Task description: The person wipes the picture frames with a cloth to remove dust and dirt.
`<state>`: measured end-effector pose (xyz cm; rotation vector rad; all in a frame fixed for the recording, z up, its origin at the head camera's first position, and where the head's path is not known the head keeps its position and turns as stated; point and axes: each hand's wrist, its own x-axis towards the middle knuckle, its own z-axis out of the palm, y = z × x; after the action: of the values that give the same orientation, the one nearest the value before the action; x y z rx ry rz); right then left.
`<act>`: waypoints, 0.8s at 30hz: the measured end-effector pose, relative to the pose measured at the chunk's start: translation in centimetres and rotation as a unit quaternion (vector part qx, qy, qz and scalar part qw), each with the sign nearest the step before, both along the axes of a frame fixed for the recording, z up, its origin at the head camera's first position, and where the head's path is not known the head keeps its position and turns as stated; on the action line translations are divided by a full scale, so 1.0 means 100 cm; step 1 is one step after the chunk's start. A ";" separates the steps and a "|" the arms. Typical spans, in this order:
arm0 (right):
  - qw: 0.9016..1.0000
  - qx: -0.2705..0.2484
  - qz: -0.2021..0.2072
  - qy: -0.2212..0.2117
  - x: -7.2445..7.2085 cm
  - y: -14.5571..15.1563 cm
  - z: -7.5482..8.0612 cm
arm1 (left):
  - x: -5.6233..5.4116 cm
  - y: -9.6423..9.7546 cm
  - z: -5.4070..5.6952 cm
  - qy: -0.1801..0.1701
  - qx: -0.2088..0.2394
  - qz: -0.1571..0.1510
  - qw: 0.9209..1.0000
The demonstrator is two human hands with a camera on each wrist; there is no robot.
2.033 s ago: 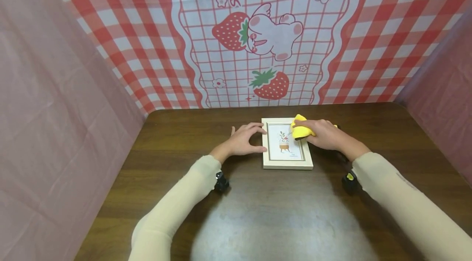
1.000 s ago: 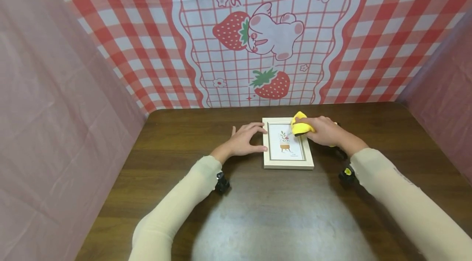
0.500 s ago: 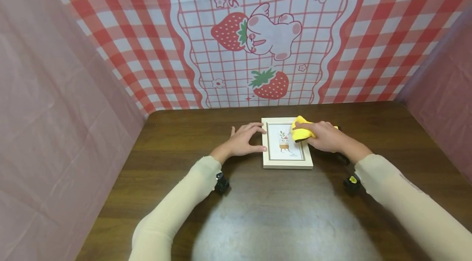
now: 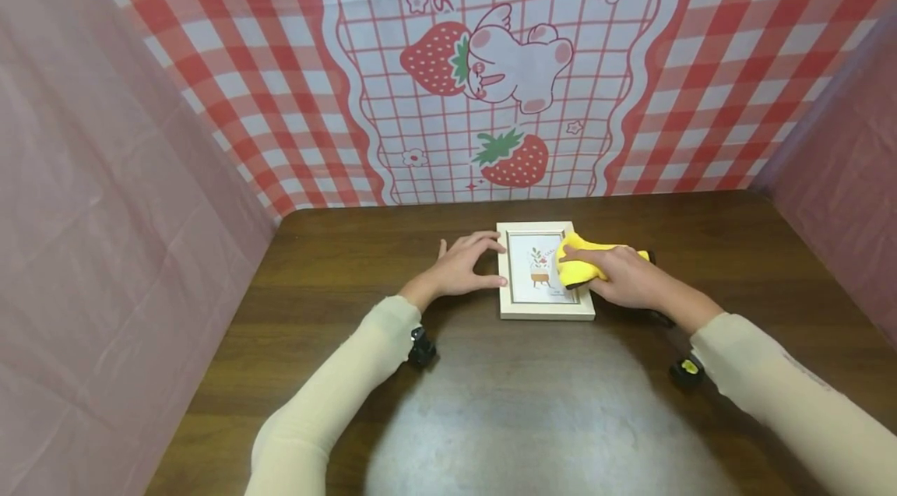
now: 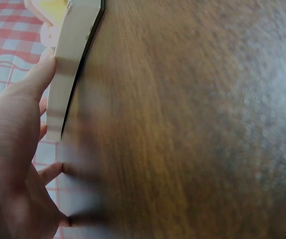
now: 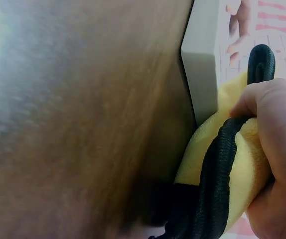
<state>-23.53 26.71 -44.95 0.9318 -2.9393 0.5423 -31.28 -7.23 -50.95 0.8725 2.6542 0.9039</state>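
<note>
A cream picture frame lies flat on the table, around a print of a plant in an orange pot. At its left border, my left hand rests its thumb and some fingertips, spread apart, against the edge. The left wrist view has the thumb at the frame's side, with other fingers reaching the tabletop. My right hand grips a bunched yellow cloth with black edging. The cloth covers part of the glass and right border, and its tail hangs past the frame's right side.
The dark wooden table reaches back to a red-and-white checked strawberry curtain. Pinkish drapes hang at either side. Each wrist carries a small black camera.
My right hand and the cloth first moved slightly away along the glass, then came back toward me and a little to the right. The left hand and the picture frame stay put.
</note>
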 end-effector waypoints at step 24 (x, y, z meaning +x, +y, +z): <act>1.000 -0.008 0.019 -0.010 0.042 0.003 0.000 | 0.001 0.000 -0.001 0.001 0.001 0.002 1.000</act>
<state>-19.29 26.98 -44.94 0.9870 -2.9358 0.5796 -31.15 -7.20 -51.04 0.8709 2.6584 0.9076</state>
